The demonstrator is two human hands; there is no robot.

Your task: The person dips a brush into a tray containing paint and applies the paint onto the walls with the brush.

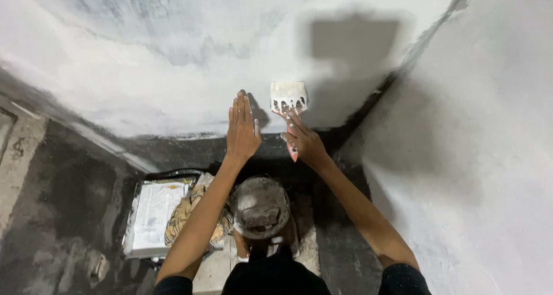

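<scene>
Head view, looking down a whitewashed wall (144,70) into a corner. Right hand (304,138) grips the handle of a wide brush (288,96), fingers closed round it; the paint-laden head lies at 12 o'clock from that hand, pressed to the wall, with the handle's long axis running from about 6 to 12 o'clock and the bristle edge lying across it. Left hand (242,128) is open and flat, fingers together, palm on the wall just beside the brush, at its 9 o'clock; it holds nothing. Right hand is the nearer to the brush, being on it. On the floor (63,203), at 6 o'clock below the arms, stands a paint-caked bucket (260,207); at its 9 o'clock, a tray (151,217) with a patterned cloth (184,214).
</scene>
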